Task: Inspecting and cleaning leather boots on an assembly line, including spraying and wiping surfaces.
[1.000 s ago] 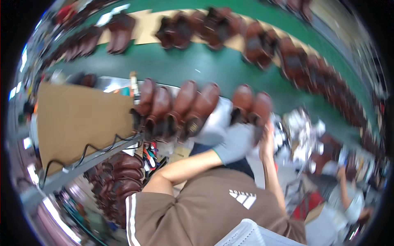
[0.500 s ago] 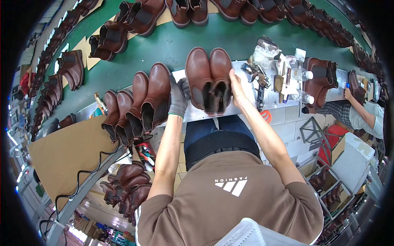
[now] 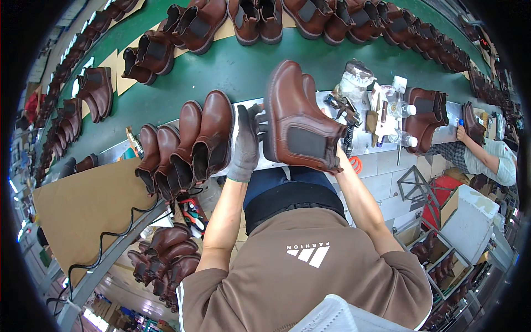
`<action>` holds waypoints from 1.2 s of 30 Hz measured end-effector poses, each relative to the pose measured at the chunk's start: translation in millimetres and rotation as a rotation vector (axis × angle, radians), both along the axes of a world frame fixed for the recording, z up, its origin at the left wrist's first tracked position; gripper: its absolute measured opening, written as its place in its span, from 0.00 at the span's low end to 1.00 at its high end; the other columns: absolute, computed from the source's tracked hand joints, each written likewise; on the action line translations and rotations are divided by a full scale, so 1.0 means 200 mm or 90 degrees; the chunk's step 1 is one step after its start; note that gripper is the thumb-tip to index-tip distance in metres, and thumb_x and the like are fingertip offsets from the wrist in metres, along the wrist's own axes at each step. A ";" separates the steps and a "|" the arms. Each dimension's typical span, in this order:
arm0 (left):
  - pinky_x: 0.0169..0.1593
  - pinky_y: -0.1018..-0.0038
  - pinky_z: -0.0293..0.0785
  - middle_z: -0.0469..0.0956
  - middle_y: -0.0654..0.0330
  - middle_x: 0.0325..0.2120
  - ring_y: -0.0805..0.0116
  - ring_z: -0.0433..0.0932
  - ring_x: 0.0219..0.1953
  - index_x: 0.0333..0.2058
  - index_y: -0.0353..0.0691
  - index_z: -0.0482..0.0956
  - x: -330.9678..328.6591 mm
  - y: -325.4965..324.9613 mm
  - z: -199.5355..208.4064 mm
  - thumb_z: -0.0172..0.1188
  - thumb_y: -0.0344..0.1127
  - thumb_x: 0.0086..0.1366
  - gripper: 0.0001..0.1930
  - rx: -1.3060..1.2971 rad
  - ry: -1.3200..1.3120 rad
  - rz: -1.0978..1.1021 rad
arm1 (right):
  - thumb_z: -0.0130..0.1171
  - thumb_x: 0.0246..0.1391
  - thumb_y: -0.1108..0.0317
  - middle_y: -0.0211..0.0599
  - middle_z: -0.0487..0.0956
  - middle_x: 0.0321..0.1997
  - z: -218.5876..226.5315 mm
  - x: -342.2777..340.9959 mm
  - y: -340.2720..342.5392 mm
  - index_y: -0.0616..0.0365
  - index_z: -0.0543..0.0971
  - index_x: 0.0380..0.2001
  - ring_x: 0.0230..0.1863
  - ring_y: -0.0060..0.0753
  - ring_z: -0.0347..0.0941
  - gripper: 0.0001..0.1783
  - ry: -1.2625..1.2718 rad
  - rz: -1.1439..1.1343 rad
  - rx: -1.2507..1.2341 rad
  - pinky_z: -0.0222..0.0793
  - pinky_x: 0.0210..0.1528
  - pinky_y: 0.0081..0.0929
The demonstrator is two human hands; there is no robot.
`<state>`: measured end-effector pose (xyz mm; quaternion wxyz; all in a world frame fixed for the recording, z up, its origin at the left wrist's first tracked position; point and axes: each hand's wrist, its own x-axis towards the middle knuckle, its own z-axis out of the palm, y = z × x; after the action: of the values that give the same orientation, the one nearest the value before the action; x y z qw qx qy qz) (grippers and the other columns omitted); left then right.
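Observation:
A pair of brown leather Chelsea boots is held up over the metal bench edge (image 3: 265, 164). The nearer Chelsea boot (image 3: 296, 108) shows its side, with a dark elastic panel and its sole toward the left. Behind it, the other boot (image 3: 309, 88) is mostly hidden. My right hand (image 3: 340, 157) grips the pair from the right, its fingers largely covered by the boots. My left hand (image 3: 247, 145), in a grey glove, is open with fingers spread beside the sole; whether the fingertips touch it I cannot tell. Left of it stand similar boots (image 3: 213, 130).
A green conveyor belt (image 3: 238, 69) carries rows of boots beyond the bench. At right lie a dark-handled tool (image 3: 350, 119), a whitish container (image 3: 355, 77) and clear bottles (image 3: 408, 110). A brown board (image 3: 83, 210) stands at left. Another person's hand (image 3: 462, 131) is at far right.
The boots have turned from toes-away to side-on, soles toward the left. My left hand has moved slightly toward me and opened out. My right hand has shifted right and toward me with the pair.

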<state>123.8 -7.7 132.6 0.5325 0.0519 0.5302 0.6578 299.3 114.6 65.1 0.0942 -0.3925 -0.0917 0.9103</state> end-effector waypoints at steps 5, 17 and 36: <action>0.49 0.68 0.66 0.74 0.57 0.41 0.64 0.72 0.43 0.53 0.40 0.63 0.00 -0.01 -0.26 0.38 0.67 0.60 0.37 -0.030 -0.236 0.131 | 0.32 0.55 0.33 0.41 0.65 0.57 0.25 0.02 -0.04 0.53 0.54 0.63 0.56 0.34 0.60 0.42 -0.117 0.003 0.350 0.47 0.60 0.36; 0.53 0.61 0.66 0.70 0.54 0.48 0.58 0.69 0.50 0.51 0.39 0.66 -0.04 -0.11 -0.65 0.41 0.63 0.62 0.33 0.064 -0.261 0.077 | 0.40 0.59 0.43 0.46 0.59 0.63 -0.01 -0.09 -0.06 0.60 0.55 0.62 0.63 0.37 0.54 0.37 -0.273 0.015 0.533 0.48 0.63 0.29; 0.59 0.65 0.56 0.56 0.36 0.53 0.45 0.58 0.57 0.58 0.22 0.43 0.41 -0.28 -0.07 0.63 0.38 0.47 0.47 -0.164 0.650 -0.406 | 0.43 0.50 0.73 0.51 0.74 0.44 -0.03 -0.23 -0.22 0.74 0.69 0.47 0.39 0.44 0.71 0.21 -0.386 0.401 0.255 0.66 0.46 0.35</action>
<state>206.3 -63.5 119.0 0.3835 0.4516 0.7520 0.2888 254.2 71.3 59.9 -0.1434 -0.5678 -0.4031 0.7033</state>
